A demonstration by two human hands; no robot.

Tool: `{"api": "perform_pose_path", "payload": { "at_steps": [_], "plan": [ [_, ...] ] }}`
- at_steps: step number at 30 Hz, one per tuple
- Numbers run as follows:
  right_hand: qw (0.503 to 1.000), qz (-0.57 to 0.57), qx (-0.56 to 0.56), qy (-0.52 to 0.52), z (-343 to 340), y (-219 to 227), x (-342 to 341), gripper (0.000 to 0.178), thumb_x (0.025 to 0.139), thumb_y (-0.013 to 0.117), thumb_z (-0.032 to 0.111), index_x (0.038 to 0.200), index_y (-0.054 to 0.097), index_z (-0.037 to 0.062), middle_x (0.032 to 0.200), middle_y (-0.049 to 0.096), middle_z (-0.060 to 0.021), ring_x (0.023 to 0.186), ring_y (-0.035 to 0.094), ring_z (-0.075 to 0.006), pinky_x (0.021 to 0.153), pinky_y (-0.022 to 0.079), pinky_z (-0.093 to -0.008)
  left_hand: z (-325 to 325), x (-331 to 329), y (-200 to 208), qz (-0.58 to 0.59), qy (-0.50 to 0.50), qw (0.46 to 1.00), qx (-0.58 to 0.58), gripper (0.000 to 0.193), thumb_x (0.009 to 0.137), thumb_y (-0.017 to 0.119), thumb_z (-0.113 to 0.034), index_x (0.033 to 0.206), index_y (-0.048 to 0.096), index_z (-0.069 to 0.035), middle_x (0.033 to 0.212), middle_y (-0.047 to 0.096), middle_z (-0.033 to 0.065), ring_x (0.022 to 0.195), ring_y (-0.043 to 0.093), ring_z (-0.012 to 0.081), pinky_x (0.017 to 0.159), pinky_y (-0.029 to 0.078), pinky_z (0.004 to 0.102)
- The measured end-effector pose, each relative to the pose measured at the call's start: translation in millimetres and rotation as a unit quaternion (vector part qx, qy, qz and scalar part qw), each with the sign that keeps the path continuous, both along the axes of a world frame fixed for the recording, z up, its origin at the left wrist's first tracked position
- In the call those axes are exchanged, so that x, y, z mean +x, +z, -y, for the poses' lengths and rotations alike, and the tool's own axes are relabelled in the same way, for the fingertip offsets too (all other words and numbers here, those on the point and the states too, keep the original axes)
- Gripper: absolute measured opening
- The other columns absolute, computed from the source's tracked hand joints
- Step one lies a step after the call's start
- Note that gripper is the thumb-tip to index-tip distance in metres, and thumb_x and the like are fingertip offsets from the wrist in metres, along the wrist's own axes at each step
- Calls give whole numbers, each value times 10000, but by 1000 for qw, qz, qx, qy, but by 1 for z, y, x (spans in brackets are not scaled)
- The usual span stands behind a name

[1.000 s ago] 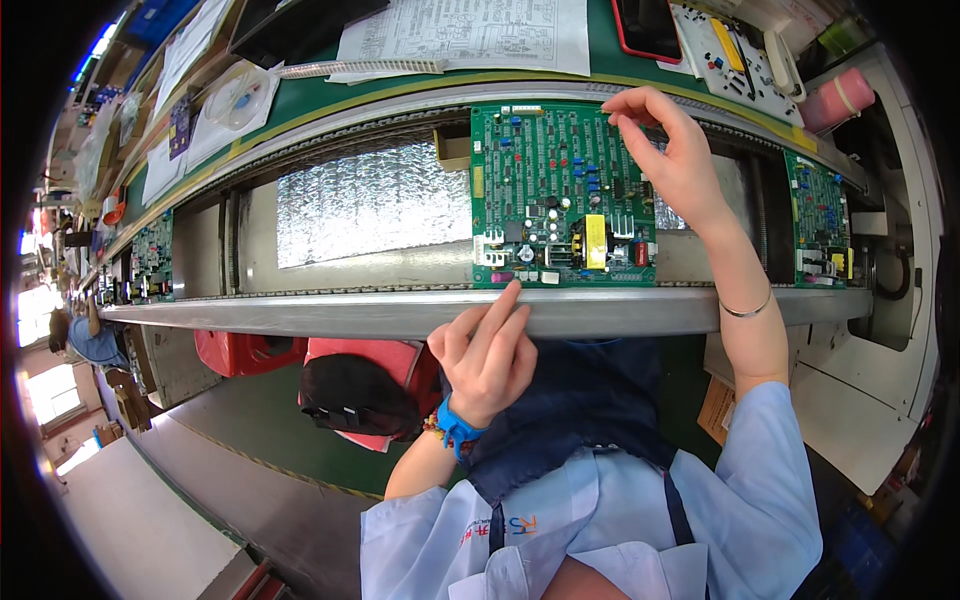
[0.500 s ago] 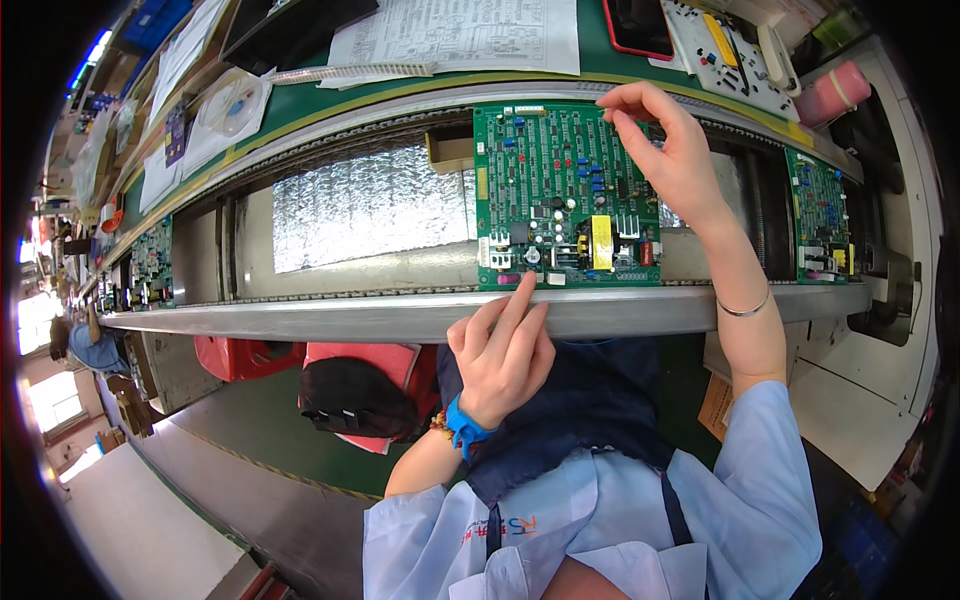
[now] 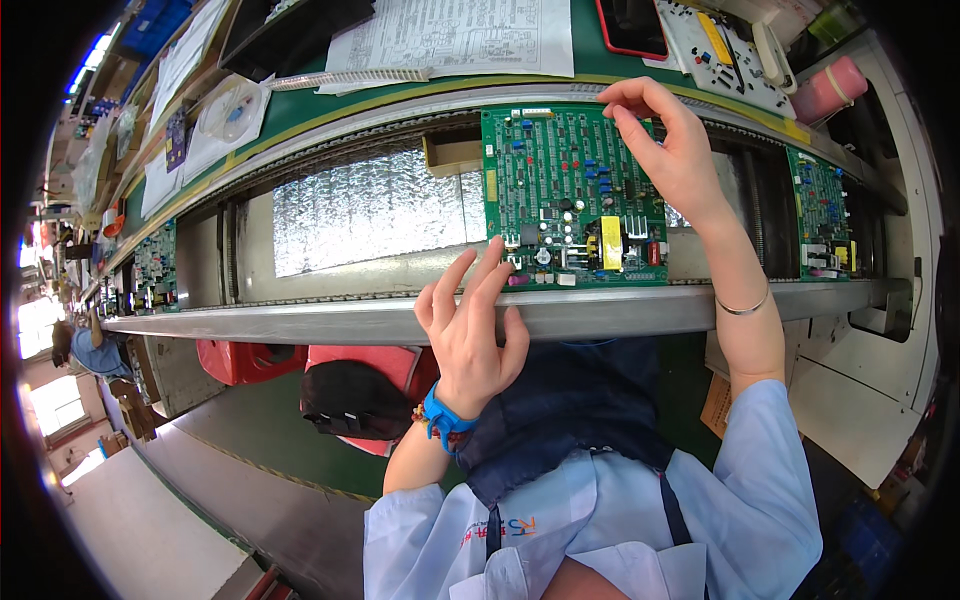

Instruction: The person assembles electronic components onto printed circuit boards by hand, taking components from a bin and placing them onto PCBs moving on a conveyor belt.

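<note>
A green circuit board (image 3: pixel 545 200) lies across the rails of the conveyor in front of me, crowded with small parts, a yellow transformer (image 3: pixel 611 243) near its front edge. My left hand (image 3: pixel 470 325) is at the board's front left corner, its fingers spread above the near rail; one fingertip reaches the corner or hovers just over it. Over the far right part of the board is my right hand (image 3: pixel 668 150), palm side in, fingers bent. A gap shows between its thumb and forefinger, with nothing visible in it. That hand hides the board's far right corner.
More boards ride the conveyor, one at the right (image 3: pixel 822 215) and others at the left (image 3: pixel 155 265). A small open cardboard box (image 3: pixel 452 158) sits between the rails. Beyond lie a printed drawing (image 3: pixel 450 40), a red-edged phone (image 3: pixel 632 25) and a white tray of parts (image 3: pixel 715 60).
My left hand has moved left from the board's front edge to its left corner, fingers spreading wider. The board sits slightly farther right. My right hand is almost unmoved.
</note>
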State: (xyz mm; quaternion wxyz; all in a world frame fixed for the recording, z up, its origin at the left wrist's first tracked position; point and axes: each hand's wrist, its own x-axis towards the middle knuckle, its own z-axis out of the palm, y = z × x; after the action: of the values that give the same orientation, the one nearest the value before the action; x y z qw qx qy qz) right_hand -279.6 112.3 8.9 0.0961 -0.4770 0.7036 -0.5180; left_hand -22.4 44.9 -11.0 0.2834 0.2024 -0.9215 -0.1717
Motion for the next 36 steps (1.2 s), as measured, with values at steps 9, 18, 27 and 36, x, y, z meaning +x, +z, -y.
{"api": "perform_pose_path", "payload": {
  "at_steps": [9,18,27,36],
  "plan": [
    [1000,15,-22,1,-2,-1,-2,144,896,556,59,1027,596,13,923,630,-34,869,588,-117,824,469,-261,14,-14,1,33,-12,999,23,384,758,521,-3,1140,553,-12,1181,627,83,1175,504,289,976,291,403],
    [999,-3,-40,-8,-4,3,-1,123,888,567,53,999,599,11,878,624,-48,825,592,-128,776,474,-264,12,-23,3,68,-32,997,29,362,774,527,-2,1135,558,-9,1163,628,77,1154,511,291,958,320,420],
    [998,8,-63,-29,-22,11,6,123,882,561,44,991,591,-5,887,614,-70,821,601,-145,769,481,-271,3,-42,22,53,-136,986,76,429,785,512,-30,1214,525,-14,1132,623,92,1194,494,290,1001,292,433],
    [997,34,-17,-71,-80,4,7,140,897,538,10,1023,598,0,952,620,-39,882,569,-105,821,431,-243,1,-66,22,58,-193,977,76,415,803,495,-34,1216,511,5,966,648,113,1142,506,304,977,309,449]
  ]
}}
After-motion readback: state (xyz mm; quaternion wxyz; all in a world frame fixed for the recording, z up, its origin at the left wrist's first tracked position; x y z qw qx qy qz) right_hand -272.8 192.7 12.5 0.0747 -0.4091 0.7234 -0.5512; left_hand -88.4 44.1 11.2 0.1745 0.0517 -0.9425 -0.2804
